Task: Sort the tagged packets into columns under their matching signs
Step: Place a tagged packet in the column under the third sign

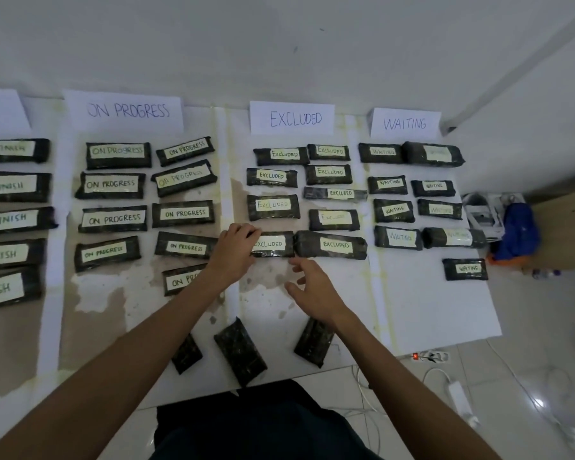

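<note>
EXCLUDED packet (273, 244) is apparently being seated lowest under the EXCLUDED sign (292, 118), left end in the curled grip of the left hand (234, 249); right hand (314, 288) hovers spread, empty. Next, likely: release it, fetch a face-down packet (241, 351).

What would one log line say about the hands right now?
left hand: grips EXCLUDED packet, nearest row under EXCLUDED sign | right hand: open, holds nothing

— Bright?
— Evenly lit, soft, from above; faint shadows only. Glare on the floor tiles (538, 401) at lower right.
— Sharp?
— Mostly; bowed at the edges, slightly smeared toward the corners.
</note>
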`<state>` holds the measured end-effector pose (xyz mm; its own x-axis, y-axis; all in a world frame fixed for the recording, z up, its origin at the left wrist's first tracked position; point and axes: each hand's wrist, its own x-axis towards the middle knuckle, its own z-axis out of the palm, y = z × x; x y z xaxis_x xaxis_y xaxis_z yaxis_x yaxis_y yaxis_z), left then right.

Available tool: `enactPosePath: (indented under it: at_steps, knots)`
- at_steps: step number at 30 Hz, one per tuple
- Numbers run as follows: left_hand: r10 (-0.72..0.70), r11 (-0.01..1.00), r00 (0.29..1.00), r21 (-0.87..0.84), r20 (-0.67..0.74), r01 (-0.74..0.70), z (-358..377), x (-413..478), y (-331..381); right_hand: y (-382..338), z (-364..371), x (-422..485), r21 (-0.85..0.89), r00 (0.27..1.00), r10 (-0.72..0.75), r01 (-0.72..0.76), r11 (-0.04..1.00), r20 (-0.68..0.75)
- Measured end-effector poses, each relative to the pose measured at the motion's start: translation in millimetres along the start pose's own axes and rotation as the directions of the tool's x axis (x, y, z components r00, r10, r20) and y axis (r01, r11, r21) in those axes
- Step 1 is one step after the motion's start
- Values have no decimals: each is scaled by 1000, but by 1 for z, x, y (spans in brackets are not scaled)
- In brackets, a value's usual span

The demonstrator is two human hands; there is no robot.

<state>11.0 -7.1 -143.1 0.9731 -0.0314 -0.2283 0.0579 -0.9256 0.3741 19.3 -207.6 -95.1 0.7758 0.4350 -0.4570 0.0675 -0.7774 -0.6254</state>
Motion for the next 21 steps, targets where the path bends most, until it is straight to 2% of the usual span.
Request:
enactPosePath:
  at_steps: [5, 12, 15, 21]
  knots:
    - [13, 998, 999, -65, -38, -15, 0, -4, 0, 0, 1, 3, -2, 999, -39, 39, 999, 14]
    - [-24, 986, 971, -164, -237, -15, -3, -56, -11, -17, 12, 1, -40, 983, -155, 160, 986, 98]
    - [-110, 973, 963, -223, -247, 54, -1, -99, -21, -31, 27, -3, -47, 963, -209, 220, 974, 172]
    - [-310, 932, 936, -248, -168, 264, 7, -185, -43, -72, 73, -18, -108, 899, -294, 344, 933, 324]
